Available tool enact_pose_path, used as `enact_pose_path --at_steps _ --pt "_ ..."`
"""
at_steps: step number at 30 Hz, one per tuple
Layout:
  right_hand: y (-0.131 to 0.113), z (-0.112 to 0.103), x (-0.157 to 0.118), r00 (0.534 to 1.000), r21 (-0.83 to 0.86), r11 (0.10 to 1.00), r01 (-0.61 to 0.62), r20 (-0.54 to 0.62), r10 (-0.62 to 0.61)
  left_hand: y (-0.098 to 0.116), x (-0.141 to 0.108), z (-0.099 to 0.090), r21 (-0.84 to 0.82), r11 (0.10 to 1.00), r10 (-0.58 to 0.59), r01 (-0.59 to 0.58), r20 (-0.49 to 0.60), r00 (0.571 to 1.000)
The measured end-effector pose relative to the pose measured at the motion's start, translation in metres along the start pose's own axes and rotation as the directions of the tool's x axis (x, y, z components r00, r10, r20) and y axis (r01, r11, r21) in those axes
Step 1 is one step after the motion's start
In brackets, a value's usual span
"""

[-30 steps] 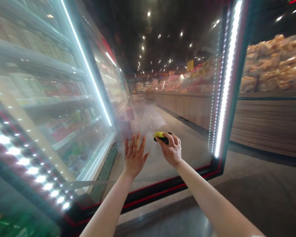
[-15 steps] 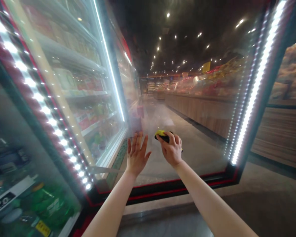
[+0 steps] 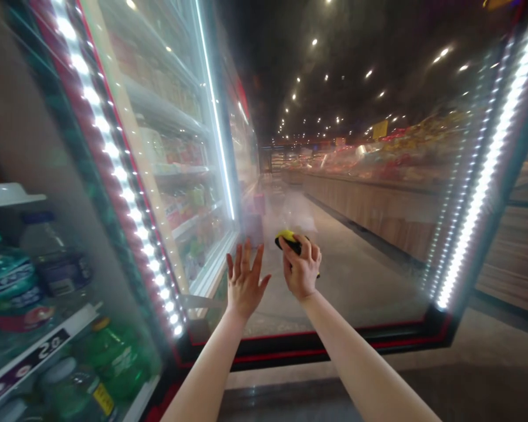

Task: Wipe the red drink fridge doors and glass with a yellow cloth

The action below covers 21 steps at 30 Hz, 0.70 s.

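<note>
Yellow-black object [image 3: 295, 244] sits in the right hand [image 3: 305, 266].

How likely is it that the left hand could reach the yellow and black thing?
Probably yes: the left hand is spread open, with nothing visible between it and the yellow and black thing. The right hand grips that, though.

We can't see all of the yellow-&-black pad [image 3: 289, 241] b/c the R hand [image 3: 302, 266] covers part of it, & the L hand [image 3: 246, 287] hides its own palm, so can't tell if that's on the glass door [image 3: 286, 355]. Both forearms [image 3: 361, 354] run off the btm edge, the teal-capped bottle [image 3: 9, 280] off the L edge. Shelf goods [image 3: 187, 202] & counter goods [image 3: 405, 153]: too blurry to ID.
</note>
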State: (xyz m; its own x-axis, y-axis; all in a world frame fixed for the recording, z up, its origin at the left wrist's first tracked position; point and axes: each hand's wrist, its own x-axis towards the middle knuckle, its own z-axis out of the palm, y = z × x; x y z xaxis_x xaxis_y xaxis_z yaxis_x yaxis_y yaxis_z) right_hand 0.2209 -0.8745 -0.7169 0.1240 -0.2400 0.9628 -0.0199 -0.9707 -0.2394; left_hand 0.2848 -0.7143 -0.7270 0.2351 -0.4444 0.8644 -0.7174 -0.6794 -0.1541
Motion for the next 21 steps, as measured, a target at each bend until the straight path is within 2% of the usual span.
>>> enact_pose_path --at_steps 3,5,7,9,11,13,16,19,21 --pt "0.01 -0.008 -0.023 0.976 0.02 0.984 0.176 0.129 -0.177 -0.017 -0.008 -0.007 0.008 1.0 -0.015 0.015 0.0 1.0" --pt "0.025 -0.013 -0.027 0.976 0.025 0.98 0.195 0.099 -0.197 -0.029 -0.014 -0.012 0.011 1.0 -0.022 0.022 -0.005 1.0" --pt "0.03 -0.012 -0.018 0.991 0.017 0.991 0.133 0.005 -0.133 -0.041 -0.018 -0.016 0.016 1.0 -0.018 0.018 -0.011 1.0" --pt "0.018 -0.003 -0.003 0.996 0.014 0.999 0.041 -0.084 -0.039 -0.051 -0.021 -0.02 0.024 1.0 -0.017 0.018 -0.017 1.0" --pt "-0.011 0.011 0.007 0.993 0.011 1.0 -0.021 -0.118 0.022 -0.059 -0.023 -0.024 0.034 0.999 -0.028 0.029 -0.027 0.999" --pt "-0.045 0.025 0.006 0.995 -0.007 0.999 -0.034 -0.09 0.033 -0.065 -0.025 -0.028 0.043 0.998 -0.054 0.055 -0.038 0.998" --pt "-0.079 0.034 -0.014 0.995 -0.038 0.995 0.087 0.046 -0.085 -0.074 -0.03 -0.032 0.054 0.994 -0.092 0.094 -0.045 0.995" --pt "-0.074 0.029 -0.036 0.954 -0.006 0.967 0.253 0.165 -0.249 -0.088 -0.036 -0.036 0.056 0.994 -0.092 0.094 -0.037 0.995" --pt "-0.06 0.024 -0.038 0.954 0.011 0.965 0.26 0.149 -0.259 -0.101 -0.04 -0.039 0.061 0.994 -0.086 0.088 -0.033 0.996"
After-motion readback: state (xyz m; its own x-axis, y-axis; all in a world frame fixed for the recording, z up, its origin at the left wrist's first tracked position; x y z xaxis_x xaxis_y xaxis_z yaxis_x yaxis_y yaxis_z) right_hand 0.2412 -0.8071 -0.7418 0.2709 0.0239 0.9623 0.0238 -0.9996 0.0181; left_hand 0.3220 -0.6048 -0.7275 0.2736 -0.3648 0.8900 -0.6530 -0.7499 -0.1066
